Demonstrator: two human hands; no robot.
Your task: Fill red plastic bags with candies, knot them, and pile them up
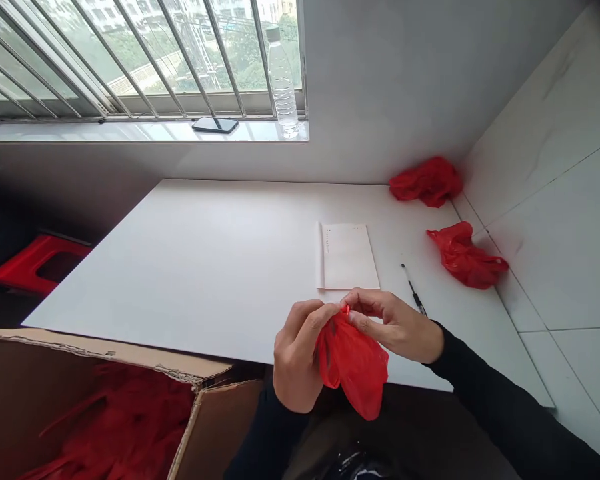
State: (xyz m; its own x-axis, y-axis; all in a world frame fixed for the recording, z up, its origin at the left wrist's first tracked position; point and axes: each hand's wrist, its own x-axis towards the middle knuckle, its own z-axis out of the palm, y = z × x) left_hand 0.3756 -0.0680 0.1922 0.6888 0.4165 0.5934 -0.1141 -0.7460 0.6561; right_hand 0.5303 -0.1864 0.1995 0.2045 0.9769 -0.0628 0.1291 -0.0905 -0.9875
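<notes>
A red plastic bag (361,373) hangs between my two hands, just over the front edge of the white table (220,267). My left hand (300,357) is closed around its gathered upper part. Thumb and fingertips of my right hand (385,323) pinch the bag's twisted top, close to my left fingertips. Below the hands the bag's body droops past the table edge. Behind my hands lies a notepad (351,257) with a pale page. A black pen (414,291) rests to its right, partly behind my right wrist.
Two crumpled red bags (426,182) (473,257) lie along the table's right side by the tiled wall. An open cardboard box (230,427) holding red bags stands front left. A red stool (35,263) is left. On the windowsill are a phone (215,125) and a water bottle (283,87).
</notes>
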